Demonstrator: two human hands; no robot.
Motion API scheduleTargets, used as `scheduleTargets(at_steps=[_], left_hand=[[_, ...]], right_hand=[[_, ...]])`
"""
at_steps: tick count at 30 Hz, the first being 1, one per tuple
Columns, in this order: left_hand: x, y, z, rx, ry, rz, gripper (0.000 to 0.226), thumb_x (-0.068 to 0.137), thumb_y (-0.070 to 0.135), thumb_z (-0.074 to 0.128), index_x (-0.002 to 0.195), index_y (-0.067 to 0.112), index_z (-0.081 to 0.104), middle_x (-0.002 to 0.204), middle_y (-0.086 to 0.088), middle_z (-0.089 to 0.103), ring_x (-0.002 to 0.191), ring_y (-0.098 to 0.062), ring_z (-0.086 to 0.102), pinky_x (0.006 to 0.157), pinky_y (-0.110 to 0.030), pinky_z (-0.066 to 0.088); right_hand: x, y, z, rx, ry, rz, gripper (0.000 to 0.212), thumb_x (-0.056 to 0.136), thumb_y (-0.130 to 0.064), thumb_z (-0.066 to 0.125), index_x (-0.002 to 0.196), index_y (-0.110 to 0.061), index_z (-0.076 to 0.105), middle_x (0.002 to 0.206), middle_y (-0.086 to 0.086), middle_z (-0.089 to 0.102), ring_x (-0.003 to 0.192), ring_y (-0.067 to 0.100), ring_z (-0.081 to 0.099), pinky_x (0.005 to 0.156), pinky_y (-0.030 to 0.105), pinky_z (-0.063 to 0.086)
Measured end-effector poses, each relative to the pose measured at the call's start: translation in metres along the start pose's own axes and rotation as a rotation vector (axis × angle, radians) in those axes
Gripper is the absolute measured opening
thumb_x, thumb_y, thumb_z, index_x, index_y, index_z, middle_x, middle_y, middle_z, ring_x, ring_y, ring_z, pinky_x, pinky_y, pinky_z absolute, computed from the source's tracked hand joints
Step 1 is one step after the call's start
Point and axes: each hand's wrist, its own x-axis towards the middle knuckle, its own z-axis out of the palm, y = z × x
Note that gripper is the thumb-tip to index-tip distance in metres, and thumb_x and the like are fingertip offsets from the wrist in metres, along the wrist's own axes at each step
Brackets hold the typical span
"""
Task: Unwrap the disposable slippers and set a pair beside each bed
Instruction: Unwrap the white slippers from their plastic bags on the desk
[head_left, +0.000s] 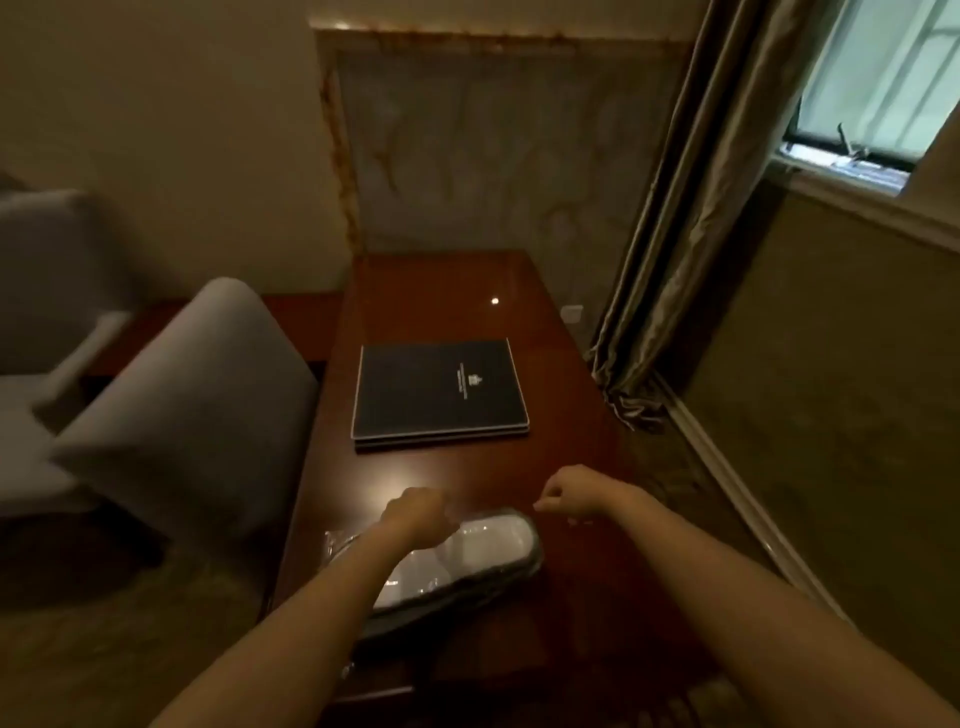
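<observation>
A pair of white disposable slippers (483, 551) in a clear plastic wrapper lies on the near end of the dark wooden desk (561, 415). Its toe end points right. My left hand (415, 517) is closed in a fist at the wrapper's upper edge and seems to pinch the plastic there. My right hand (569, 493) hovers just right of the toe end, its fingers pinched together, apparently on a thin bit of the clear film. My left forearm covers the middle of the pack. No bed is in view.
A black folder (439, 389) lies on the desk beyond the slippers. A grey upholstered chair (197, 415) stands against the desk's left side, with another grey seat (47, 291) further left. A curtain (691, 234) and a window (878, 88) are at the right.
</observation>
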Motion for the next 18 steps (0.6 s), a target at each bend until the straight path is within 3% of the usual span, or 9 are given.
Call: scheduleTargets(at_steps=[3, 10, 14, 18], left_hand=[[-0.002, -0.002, 0.020, 0.096, 0.043, 0.025, 0.056, 0.089, 0.043, 0.051, 0.137, 0.016, 0.041, 0.139, -0.008, 0.049, 0.126, -0.028, 0.043, 0.103, -0.039, 0.040], [0.002, 0.001, 0.055, 0.120, 0.064, 0.065, 0.099, 0.071, 0.062, 0.062, 0.148, 0.031, 0.007, 0.159, -0.009, 0.004, 0.145, -0.031, 0.004, 0.115, -0.052, 0.010], [0.010, -0.002, 0.069, 0.138, 0.044, 0.077, 0.108, 0.069, 0.061, 0.065, 0.148, 0.031, -0.003, 0.159, -0.012, -0.003, 0.146, -0.032, -0.005, 0.115, -0.054, -0.003], [0.015, -0.004, 0.080, 0.127, 0.036, 0.061, 0.112, 0.069, 0.058, 0.068, 0.148, 0.029, -0.006, 0.159, -0.012, 0.001, 0.146, -0.030, -0.003, 0.115, -0.053, -0.006]], right_hand=[[0.004, -0.001, 0.026, -0.075, 0.038, -0.041, 0.033, 0.092, -0.031, 0.053, 0.117, -0.014, 0.062, 0.120, 0.007, 0.063, 0.107, 0.022, 0.059, 0.094, 0.037, 0.048], [0.017, 0.008, 0.075, -0.063, 0.255, -0.062, 0.047, 0.090, -0.035, 0.052, 0.135, -0.027, 0.044, 0.125, 0.005, 0.052, 0.115, 0.023, 0.043, 0.095, 0.038, 0.042], [0.022, 0.008, 0.092, 0.027, 0.423, -0.076, 0.041, 0.088, -0.033, 0.056, 0.127, -0.022, 0.053, 0.119, 0.002, 0.056, 0.111, 0.019, 0.044, 0.092, 0.034, 0.041], [0.025, 0.007, 0.103, 0.152, 0.526, -0.067, 0.020, 0.086, -0.027, 0.061, 0.104, -0.020, 0.065, 0.110, -0.004, 0.058, 0.105, 0.012, 0.045, 0.087, 0.025, 0.039]])
